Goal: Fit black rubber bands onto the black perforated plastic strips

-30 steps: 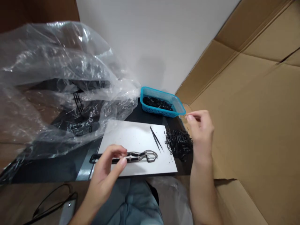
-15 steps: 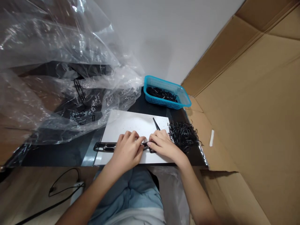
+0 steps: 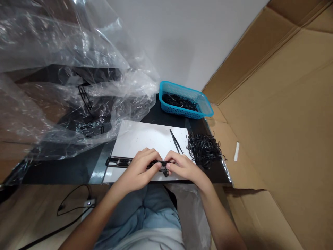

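Note:
A long black slotted plastic strip (image 3: 118, 161) lies across the white sheet (image 3: 142, 137), its left end sticking out past my left hand (image 3: 144, 167). That hand is closed around the strip near its right part, thumb in front. My right hand (image 3: 182, 166) pinches the strip's right end, where a small dark piece (image 3: 165, 172) hangs below; its kind is unclear. Fingers hide much of this end. Behind my right hand, black tweezers (image 3: 176, 140) rest on the sheet, holding nothing visible. A tangled heap of thin black rubbery loops (image 3: 204, 149) lies right of the sheet.
A blue plastic basket (image 3: 186, 113) with black pieces inside stands at the back by the wall. Crumpled clear plastic sheeting (image 3: 78, 55) covers the left side, with several black strips and loops on the table there. Cardboard (image 3: 273, 114) walls in the right.
Both hands have tilted and shifted their fingers, now pinching the strip's right end with thumbs in front. The small dark piece now shows below it, and more of the tweezers is visible.

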Motion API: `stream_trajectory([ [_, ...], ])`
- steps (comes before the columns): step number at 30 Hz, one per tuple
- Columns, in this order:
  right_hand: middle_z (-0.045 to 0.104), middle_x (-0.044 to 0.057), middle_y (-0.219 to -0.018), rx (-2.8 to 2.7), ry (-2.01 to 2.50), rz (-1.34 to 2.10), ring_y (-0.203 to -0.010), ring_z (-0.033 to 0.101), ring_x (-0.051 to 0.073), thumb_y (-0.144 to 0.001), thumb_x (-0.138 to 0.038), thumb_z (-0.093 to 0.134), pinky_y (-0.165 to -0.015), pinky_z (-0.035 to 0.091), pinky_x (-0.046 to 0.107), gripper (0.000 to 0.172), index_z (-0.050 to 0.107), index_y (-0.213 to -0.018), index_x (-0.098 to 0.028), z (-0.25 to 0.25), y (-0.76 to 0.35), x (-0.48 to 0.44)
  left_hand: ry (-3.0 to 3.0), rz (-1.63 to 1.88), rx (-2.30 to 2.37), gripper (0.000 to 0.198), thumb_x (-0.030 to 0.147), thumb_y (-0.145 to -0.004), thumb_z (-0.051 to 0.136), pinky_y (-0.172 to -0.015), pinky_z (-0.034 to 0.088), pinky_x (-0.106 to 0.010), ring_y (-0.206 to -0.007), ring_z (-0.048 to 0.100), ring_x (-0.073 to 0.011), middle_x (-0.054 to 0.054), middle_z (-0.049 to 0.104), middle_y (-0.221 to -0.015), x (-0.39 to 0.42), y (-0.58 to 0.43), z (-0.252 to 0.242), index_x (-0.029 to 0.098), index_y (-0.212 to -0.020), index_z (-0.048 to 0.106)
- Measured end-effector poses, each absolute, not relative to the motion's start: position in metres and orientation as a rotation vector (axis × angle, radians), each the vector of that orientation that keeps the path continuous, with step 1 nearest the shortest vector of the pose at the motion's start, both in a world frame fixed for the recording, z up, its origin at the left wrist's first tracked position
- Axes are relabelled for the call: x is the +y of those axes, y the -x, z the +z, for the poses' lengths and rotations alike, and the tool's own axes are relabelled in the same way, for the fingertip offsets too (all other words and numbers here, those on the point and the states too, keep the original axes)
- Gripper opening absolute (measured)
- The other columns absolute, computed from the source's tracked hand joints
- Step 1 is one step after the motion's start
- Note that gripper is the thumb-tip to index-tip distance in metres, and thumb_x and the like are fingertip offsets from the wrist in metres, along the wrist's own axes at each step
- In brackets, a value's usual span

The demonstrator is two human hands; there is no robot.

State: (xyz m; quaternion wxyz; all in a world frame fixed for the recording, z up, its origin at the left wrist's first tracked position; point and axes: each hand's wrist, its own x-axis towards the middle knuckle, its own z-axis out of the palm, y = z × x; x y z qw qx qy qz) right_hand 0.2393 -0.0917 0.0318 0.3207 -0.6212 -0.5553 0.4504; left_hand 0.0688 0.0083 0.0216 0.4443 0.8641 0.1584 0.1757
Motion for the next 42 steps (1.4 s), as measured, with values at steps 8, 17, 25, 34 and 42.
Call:
stream_trajectory([
  [8, 0.057, -0.003, -0.067, -1.602, 1.612, 1.17, -0.066, 0.056, 0.013, -0.085, -0.025, 0.045, -0.066, 0.04, 0.024, 0.007, 0.046, -0.079, -0.021, 0.038, -0.237, -0.092, -2.092, 0.433, 0.378, 0.02, 0.027, -0.09, 0.043, -0.071, 0.035, -0.031, -0.076, 0.047, -0.0188, -0.002, 0.058, -0.076, 0.01, -0.068, 0.022, 0.018, -0.076, 0.054],
  [17, 0.06, -0.002, -0.067, -1.607, 1.528, 1.267, -0.069, 0.056, 0.015, -0.086, -0.029, 0.041, -0.069, 0.04, 0.026, 0.009, 0.043, -0.082, -0.022, 0.036, -0.236, -0.091, -2.04, 0.432, 0.346, 0.022, 0.028, -0.09, 0.043, -0.072, 0.036, -0.03, -0.077, 0.048, -0.0183, -0.002, 0.057, -0.075, 0.01, -0.066, 0.025, 0.019, -0.076, 0.057],
  [25, 0.06, -0.001, -0.069, -1.581, 1.496, 1.31, -0.072, 0.056, 0.015, -0.087, -0.031, 0.04, -0.071, 0.039, 0.027, 0.011, 0.042, -0.084, -0.021, 0.031, -0.235, -0.092, -1.977, 0.441, 0.345, 0.022, 0.028, -0.089, 0.044, -0.073, 0.036, -0.028, -0.077, 0.05, -0.0175, -0.002, 0.058, -0.075, 0.011, -0.065, 0.024, 0.017, -0.075, 0.057],
  [34, 0.058, -0.001, -0.073, -1.566, 1.607, 1.201, -0.073, 0.055, 0.016, -0.087, -0.027, 0.039, -0.07, 0.038, 0.027, 0.009, 0.042, -0.08, -0.021, 0.037, -0.231, -0.092, -1.923, 0.484, 0.373, 0.019, 0.028, -0.088, 0.048, -0.072, 0.035, -0.029, -0.076, 0.049, -0.0173, -0.002, 0.057, -0.074, 0.009, -0.067, 0.023, 0.017, -0.076, 0.058],
  [42, 0.05, 0.0, -0.074, -1.56, 1.719, 0.842, -0.074, 0.049, 0.015, -0.084, -0.021, 0.039, -0.067, 0.035, 0.026, 0.011, 0.04, -0.074, -0.021, 0.029, -0.214, -0.088, -1.737, 0.609, 0.491, 0.011, 0.025, -0.078, 0.054, -0.068, 0.036, -0.028, -0.074, 0.051, -0.0172, -0.002, 0.056, -0.071, 0.007, -0.072, 0.019, 0.016, -0.073, 0.059],
])
